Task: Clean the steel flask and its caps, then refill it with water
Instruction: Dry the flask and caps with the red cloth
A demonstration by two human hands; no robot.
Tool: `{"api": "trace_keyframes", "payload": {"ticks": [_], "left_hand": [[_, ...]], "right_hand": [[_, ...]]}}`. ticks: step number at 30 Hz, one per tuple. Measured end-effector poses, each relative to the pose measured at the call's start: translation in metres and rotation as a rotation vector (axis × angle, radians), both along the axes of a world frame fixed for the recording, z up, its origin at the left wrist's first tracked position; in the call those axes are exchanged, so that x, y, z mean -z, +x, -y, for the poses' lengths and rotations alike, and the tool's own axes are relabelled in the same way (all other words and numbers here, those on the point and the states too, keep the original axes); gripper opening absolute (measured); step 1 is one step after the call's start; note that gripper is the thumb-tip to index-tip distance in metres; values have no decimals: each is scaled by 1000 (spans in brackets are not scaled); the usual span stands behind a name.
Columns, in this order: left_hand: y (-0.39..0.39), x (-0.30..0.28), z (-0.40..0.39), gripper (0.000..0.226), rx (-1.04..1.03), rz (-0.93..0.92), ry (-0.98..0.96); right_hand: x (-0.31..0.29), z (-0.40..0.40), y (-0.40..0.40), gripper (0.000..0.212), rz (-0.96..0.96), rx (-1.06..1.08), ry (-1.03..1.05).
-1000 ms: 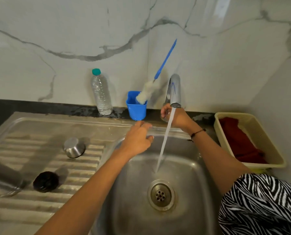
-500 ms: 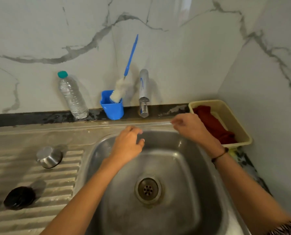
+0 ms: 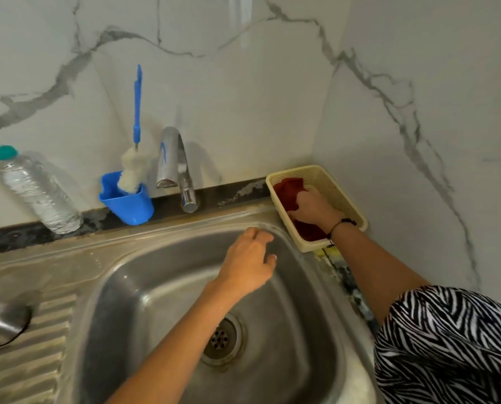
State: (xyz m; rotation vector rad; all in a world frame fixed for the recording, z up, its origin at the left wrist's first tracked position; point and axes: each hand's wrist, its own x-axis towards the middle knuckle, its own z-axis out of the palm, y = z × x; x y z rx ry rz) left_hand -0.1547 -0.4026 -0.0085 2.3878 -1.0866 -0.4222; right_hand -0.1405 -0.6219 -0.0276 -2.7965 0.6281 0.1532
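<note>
A steel cap [image 3: 5, 326] lies on the ribbed drainboard at the left edge. The flask and the black cap are out of view. My left hand [image 3: 247, 262] hovers over the sink basin [image 3: 156, 287], fingers loosely curled and holding nothing. My right hand [image 3: 313, 207] is inside the cream basket [image 3: 342, 193] at the right, its fingers curled onto the red cloth [image 3: 287, 191] there. The tap [image 3: 172, 158] stands behind the basin with no water running.
A blue cup [image 3: 126, 202] holding a bottle brush [image 3: 134, 167] with a blue handle stands left of the tap. A clear plastic bottle [image 3: 36, 193] with a teal cap leans at the wall. The marble corner wall closes in on the right.
The water has stopped. My right hand left the tap and moved right into the basket onto the red cloth. The view swung right, so the black cap and flask dropped out.
</note>
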Motion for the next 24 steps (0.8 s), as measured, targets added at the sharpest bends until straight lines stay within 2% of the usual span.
{"api": "trace_keyframes", "payload": {"ticks": [5, 7, 9, 11, 16, 18, 20, 24], "left_hand": [[5, 2, -11, 41, -51, -2, -7], [9, 4, -17, 41, -76, -4, 2], [12, 6, -22, 42, -95, -10, 9], [13, 7, -26, 41, -104, -12, 12], [6, 4, -29, 41, -124, -10, 10], [2, 2, -30, 41, -131, -10, 7], [-1, -2, -33, 40, -138, -3, 2], [-6, -11, -45, 39, -170, 33, -32]], "right_hand": [[2, 3, 13, 28, -43, 49, -45], [5, -1, 14, 25, 0, 95, -104], [10, -7, 16, 13, 65, 154, -166], [13, -12, 17, 14, 77, 187, -253], [13, -11, 20, 21, -50, 127, -429], [14, -8, 20, 22, -28, 102, -390], [10, -3, 16, 20, 72, 108, -316], [-20, 13, -3, 30, 343, 210, 15]]}}
